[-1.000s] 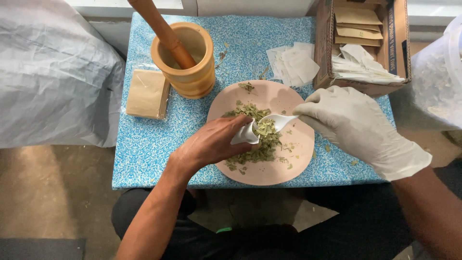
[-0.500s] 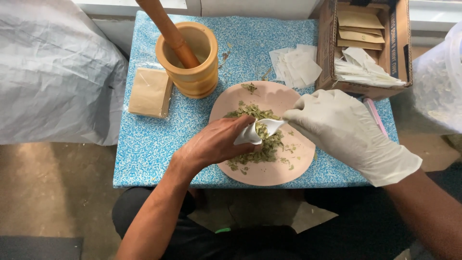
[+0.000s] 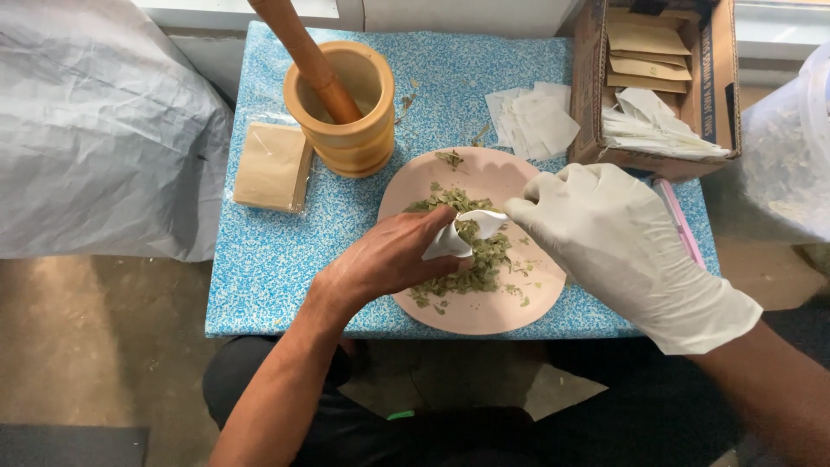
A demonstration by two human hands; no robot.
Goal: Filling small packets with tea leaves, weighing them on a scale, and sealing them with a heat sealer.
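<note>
Paper sachet [image 3: 451,240] pinched by left hand [image 3: 389,259]; gloved right hand [image 3: 605,233] fingers pinch its mouth.

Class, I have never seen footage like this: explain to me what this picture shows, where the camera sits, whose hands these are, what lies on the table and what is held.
The camera sits on a person's head and looks down at their own two hands. The bare left hand pinches a small white paper sachet open. The gloved right hand holds a white spoon at its mouth. Both work over a pink plate of crushed green leaves on a blue speckled table. Behind stand a wooden mortar with its pestle, loose white sachets, a tan packet and a cardboard box.
</note>
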